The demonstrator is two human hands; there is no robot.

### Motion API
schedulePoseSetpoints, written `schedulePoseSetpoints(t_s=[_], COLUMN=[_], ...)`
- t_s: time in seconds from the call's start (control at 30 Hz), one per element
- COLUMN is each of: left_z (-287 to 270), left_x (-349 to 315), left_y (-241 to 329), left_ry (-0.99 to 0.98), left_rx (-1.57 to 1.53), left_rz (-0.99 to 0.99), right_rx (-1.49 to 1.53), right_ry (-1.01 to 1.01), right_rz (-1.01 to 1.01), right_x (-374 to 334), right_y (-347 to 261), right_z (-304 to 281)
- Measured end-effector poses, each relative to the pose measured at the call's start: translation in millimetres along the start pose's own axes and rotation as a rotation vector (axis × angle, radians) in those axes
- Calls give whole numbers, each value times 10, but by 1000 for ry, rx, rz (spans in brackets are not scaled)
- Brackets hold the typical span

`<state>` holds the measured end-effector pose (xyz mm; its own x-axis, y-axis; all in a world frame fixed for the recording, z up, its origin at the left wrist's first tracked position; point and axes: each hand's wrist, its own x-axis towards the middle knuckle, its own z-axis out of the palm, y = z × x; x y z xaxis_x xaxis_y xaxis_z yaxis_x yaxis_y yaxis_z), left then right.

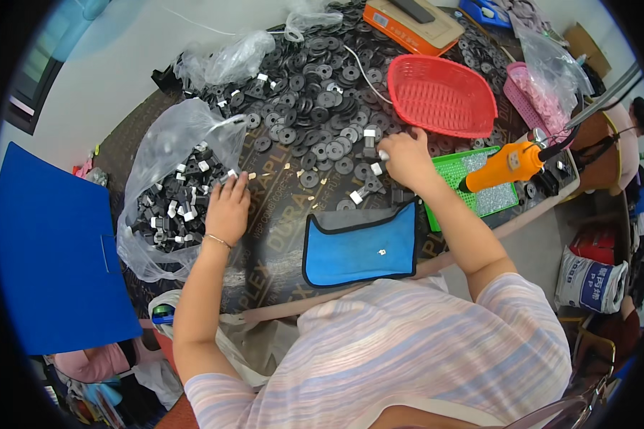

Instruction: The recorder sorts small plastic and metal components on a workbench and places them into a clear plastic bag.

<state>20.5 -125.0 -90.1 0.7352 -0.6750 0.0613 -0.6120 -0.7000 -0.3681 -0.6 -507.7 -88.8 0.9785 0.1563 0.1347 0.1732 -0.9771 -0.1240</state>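
The left hand (pixel 227 207), loosely curled, rested at the parts (pixel 186 211) in the clear bag (pixel 150 139), its hold hidden; the right hand (pixel 408 163) seemingly pinched a white piece (pixel 383 155) over the tabletop (pixel 275 239). Light fingertip pressure probably suited it.

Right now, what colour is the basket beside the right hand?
Head view shows the plastic basket best: red.
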Motion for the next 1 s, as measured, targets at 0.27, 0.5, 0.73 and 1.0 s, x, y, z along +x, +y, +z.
schedulePoseSetpoints(t_s=[0.27,0.5,0.73,1.0], left_z=[-182,-732,-576,-419], left_x=[-145,399,990,1036], left_y=[-418,583,1580,1603], left_ry=[-95,188,128,155], left_rx=[243,-342,-769,-856], left_rz=[-491,-249,-25,-173], right_rx=[44,143,188,81], right_ry=[-98,-113,-301,-452], right_rz=[-130,-118,-218,-218], right_x=[228,290,234,199], right_y=[-81,38,104,153], right_z=[39,-161,-379,-195])
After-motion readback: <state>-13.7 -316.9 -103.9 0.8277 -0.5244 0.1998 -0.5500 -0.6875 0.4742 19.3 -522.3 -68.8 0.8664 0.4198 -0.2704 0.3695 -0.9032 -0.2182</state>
